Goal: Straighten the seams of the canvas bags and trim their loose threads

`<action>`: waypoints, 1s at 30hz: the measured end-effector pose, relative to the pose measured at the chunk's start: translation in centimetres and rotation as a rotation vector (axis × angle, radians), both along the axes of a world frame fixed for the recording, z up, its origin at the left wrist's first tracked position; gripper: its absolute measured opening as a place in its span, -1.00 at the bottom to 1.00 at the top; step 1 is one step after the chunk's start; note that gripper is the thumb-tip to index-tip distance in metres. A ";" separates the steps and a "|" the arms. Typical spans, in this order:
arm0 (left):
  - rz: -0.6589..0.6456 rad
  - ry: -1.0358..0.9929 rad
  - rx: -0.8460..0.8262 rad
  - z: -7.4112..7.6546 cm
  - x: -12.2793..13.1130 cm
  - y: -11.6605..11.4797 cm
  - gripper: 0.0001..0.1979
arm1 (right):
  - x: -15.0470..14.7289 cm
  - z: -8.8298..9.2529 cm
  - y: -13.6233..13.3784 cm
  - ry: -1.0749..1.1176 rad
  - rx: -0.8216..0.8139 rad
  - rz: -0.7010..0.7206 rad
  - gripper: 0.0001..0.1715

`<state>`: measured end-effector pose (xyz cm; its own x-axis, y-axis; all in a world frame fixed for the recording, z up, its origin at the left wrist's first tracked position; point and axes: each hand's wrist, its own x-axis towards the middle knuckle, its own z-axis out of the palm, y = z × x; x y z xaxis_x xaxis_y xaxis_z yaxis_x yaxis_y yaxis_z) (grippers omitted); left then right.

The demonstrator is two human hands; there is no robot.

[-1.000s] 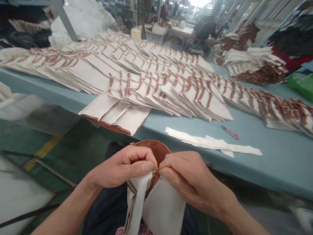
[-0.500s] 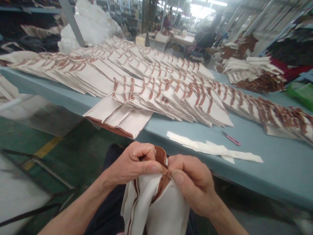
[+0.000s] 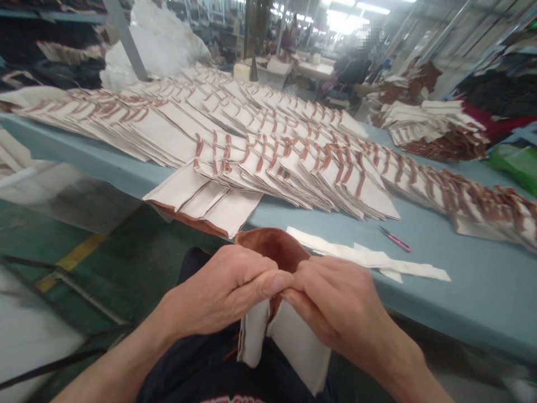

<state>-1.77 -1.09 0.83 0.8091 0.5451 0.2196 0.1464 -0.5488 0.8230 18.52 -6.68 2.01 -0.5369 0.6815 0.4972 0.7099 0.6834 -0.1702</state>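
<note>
Left hand and right hand are together over the lap, thumbs and fingertips meeting, both pinched on the rim of a cloth bag. The bag is held just short of the near edge of the blue table, its cream body hanging between the wrists. Its mouth gapes behind the knuckles, showing brown lining; nothing is visible inside. Table edge runs diagonally, left-far to right-near. One flat bag overhangs that edge just beyond the hands. Behind it, fanned rows of finished bags overlap like shingles and cover most of the tabletop. The open strip of table lies along the near right, holding only cream fabric strips and pink thread snips near them. A heap of bags sits at the far right, with a green bin at the frame edge; its contents cannot be made out. Green floor with a yellow line lies open to the left. A person works far back.
</note>
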 end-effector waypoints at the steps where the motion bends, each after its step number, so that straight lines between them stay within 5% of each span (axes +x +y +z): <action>1: -0.006 -0.009 -0.038 -0.1 0.1 0.0 -0.46 | 0.0 0.0 0.0 -0.019 0.037 -0.016 -0.45; 9: -0.060 -0.099 -0.447 -1.1 0.2 -0.2 -0.33 | 0.2 -1.0 -0.1 -0.070 0.155 -0.029 -0.47; 19: -0.116 -0.066 -0.744 -3.1 0.7 0.5 -0.39 | 0.7 -2.2 -0.3 -0.095 0.186 -0.003 -0.49; 25: -0.126 -0.118 -0.545 -3.1 0.4 0.1 -0.51 | 0.7 -1.5 -0.7 0.240 -0.156 0.105 -0.50; 30: -0.125 -0.172 -0.211 -2.0 0.0 -1.3 -0.66 | 0.6 -1.4 -0.8 0.388 -0.376 0.158 -0.44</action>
<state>-1.73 -2.39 -1.13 0.8337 0.4914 0.2518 -0.0633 -0.3680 0.9277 19.17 -7.44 0.59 -0.4732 0.7760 0.4170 0.4404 0.6183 -0.6509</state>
